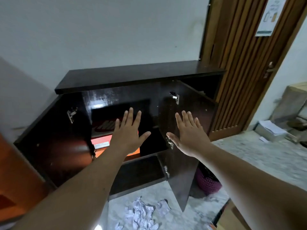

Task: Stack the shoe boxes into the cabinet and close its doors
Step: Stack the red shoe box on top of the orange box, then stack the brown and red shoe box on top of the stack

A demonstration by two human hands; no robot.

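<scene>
Before the open cabinet (139,75), both hands, left hand (127,131) and right hand (189,133), spread flat, fingers straight and empty, apparently reaching to swing its doors shut over an orange shoe box (101,145).

Orange shoe box (101,145) inside open cabinet (132,75)

One dark cabinet (132,77) has two open doors, a left door (54,143) and a right door (184,130); one orange shoe box (103,146) (partly hidden) sits inside. Two hands reach forward: left hand (128,131), right hand (189,133). One purple basket (207,183) stands on the floor.

Head-worn view, forward and down, close over the open cabinet (139,77).
</scene>
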